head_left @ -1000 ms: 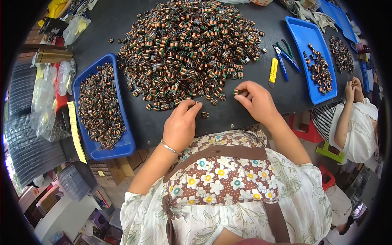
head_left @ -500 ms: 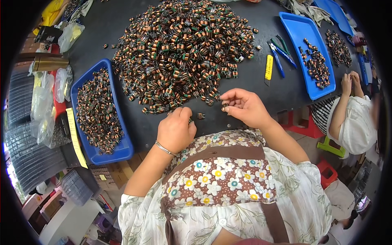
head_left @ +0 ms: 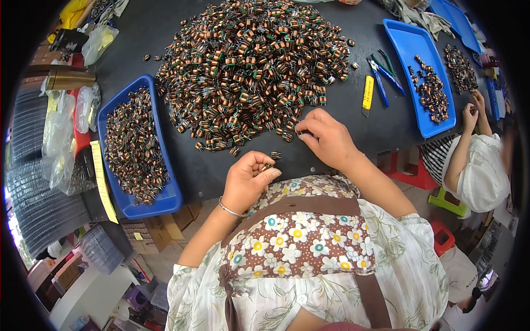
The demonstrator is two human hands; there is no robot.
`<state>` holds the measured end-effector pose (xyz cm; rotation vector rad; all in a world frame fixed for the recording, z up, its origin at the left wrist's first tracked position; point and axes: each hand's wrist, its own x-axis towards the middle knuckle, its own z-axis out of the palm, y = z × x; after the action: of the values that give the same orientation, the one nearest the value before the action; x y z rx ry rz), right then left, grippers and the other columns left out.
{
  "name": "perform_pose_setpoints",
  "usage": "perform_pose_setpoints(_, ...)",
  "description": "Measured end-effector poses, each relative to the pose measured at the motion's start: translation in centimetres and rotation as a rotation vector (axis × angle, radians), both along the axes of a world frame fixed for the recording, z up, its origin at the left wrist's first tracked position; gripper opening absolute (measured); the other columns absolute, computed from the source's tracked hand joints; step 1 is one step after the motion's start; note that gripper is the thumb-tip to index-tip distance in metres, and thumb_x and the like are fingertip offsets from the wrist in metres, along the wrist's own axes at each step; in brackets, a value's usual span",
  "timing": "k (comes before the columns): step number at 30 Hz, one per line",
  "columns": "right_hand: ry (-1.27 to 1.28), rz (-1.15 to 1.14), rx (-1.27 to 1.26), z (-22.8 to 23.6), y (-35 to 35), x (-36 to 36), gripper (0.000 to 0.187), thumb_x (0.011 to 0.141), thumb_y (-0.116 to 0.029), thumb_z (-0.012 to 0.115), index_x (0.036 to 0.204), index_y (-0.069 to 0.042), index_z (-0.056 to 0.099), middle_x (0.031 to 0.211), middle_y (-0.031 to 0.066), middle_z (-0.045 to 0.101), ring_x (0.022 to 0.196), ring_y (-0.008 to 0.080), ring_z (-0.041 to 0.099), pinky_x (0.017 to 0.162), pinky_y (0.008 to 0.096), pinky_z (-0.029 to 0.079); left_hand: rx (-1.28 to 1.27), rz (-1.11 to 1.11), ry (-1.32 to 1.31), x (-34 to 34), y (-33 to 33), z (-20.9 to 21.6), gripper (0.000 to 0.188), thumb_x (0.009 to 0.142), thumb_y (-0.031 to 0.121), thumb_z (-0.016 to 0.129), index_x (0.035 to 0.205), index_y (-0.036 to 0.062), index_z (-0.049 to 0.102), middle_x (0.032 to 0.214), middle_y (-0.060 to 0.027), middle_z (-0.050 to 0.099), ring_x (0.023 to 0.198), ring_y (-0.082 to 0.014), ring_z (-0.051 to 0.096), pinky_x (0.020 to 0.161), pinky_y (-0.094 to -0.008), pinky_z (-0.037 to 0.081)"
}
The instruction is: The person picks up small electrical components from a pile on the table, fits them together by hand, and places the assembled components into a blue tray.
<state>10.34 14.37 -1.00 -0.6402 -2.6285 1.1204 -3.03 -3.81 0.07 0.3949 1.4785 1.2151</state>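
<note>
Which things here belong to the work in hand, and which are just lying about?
Likely in use:
- left hand, pinching a wound part
- right hand, near the pile's edge
- pile of copper-wound parts
- left blue tray, holding similar parts

Apparently lying about:
- yellow cutter
- blue-handled tool
- green-handled tool

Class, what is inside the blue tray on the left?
Many copper-wound coils lie heaped in the blue tray; the top ones hide those beneath and the floor under them.

Yellow utility knife point(head_left: 367, 94) beside blue-handled pliers point(head_left: 381, 90), plastic bag point(head_left: 98, 46) at upper left
</note>
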Motion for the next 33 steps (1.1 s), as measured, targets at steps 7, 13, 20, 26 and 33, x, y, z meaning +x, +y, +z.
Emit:
perform_pose_setpoints(7,0.031,-0.035,-0.057,0.1,-0.6,0.0,0.012,0.078,-0.006,0.063,0.089,-0.005,0.059,0.086,0.0075,0.056,0.070,0.0227,0.057,0.061,0.0302,0.046,0.019,0.044,-0.215,0.2,0.5,0.4,0.014,0.089,0.007,0.054,0.101,-0.0003,0.052,0.089,-0.0116,0.064,0.061,-0.0095,0.059,0.050,-0.0181,0.046)
perform_pose_setpoints(13,-0.056,0.022,-0.406,2.1,-1.3,-0.2,0.010,0.080,-0.006,0.062,0.089,-0.001,0.059,0.081,0.0057,0.057,0.063,0.0097,0.054,0.055,0.0232,0.042,0.011,0.037,-0.285,0.2,0.9,0.2,0.016,0.091,0.008,0.051,0.105,-0.0002,0.050,0.095,-0.0113,0.064,0.064,-0.0096,0.061,0.051,-0.0181,0.047)
perform_pose_setpoints(20,-0.066,0.048,-0.644,3.0,-2.5,-1.3,0.010,0.080,-0.009,0.063,0.087,-0.002,0.061,0.078,0.0084,0.061,0.064,0.0141,0.060,0.058,0.0274,0.047,0.009,0.014,-0.288,0.2,1.0,-0.3,0.016,0.089,0.007,0.053,0.103,0.0001,0.050,0.089,-0.0114,0.065,0.060,-0.0102,0.060,0.048,-0.0189,0.047)
perform_pose_setpoints(26,0.037,-0.039,-0.139,0.8,-0.9,-1.9,0.016,0.079,-0.008,0.063,0.095,-0.007,0.064,0.077,0.0066,0.058,0.066,0.0168,0.058,0.059,0.0276,0.046,0.008,0.057,-0.300,0.0,0.7,-0.5,0.013,0.088,0.005,0.055,0.099,0.0007,0.050,0.088,-0.0121,0.064,0.060,-0.0102,0.060,0.048,-0.0190,0.046)
perform_pose_setpoints(33,-0.088,0.044,0.096,0.2,-0.2,-1.8,0.008,0.077,-0.014,0.065,0.082,-0.011,0.060,0.084,0.0042,0.056,0.069,0.0236,0.059,0.060,0.0358,0.047,0.131,0.211,-0.437,-1.4,0.2,-0.1,0.010,0.086,0.008,0.056,0.092,0.0026,0.052,0.080,-0.0083,0.062,0.065,-0.0107,0.059,0.053,-0.0204,0.048)
